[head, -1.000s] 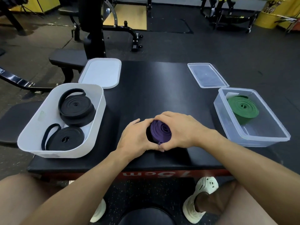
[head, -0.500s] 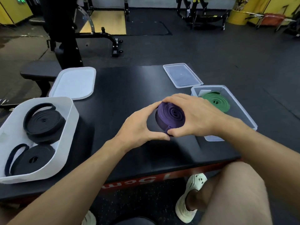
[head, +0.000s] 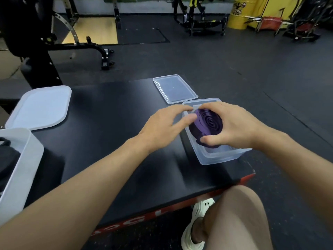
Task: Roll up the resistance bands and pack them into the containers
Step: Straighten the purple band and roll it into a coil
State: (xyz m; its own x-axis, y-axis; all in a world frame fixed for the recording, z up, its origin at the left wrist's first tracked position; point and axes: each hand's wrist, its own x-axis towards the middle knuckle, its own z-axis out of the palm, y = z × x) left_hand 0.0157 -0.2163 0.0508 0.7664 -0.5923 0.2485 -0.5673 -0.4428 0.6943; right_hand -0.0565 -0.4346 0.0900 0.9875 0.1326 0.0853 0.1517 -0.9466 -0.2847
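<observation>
My right hand holds the rolled-up purple rubber resistance band. My thumb presses under the near edge of the coil and my fingers curl over its far edge, so the grip is firm around the whole roll. The roll sits tilted, its spiral face turned up toward me, right over the open top of the clear rectangular plastic container, with its lower edge dipping between the container's walls.

My left hand is loose, with the fingers spread and nearly straight. Its fingertips reach the left side of the roll, but they are blurred, and I cannot tell whether they touch it.

The container stands at the right near corner of the black tabletop. Its clear flat lid lies just beyond it. Far to my left a white plastic lid lies flat, and nearer me a white plastic tub holds dark rolled bands, cut off by the edge of view.
</observation>
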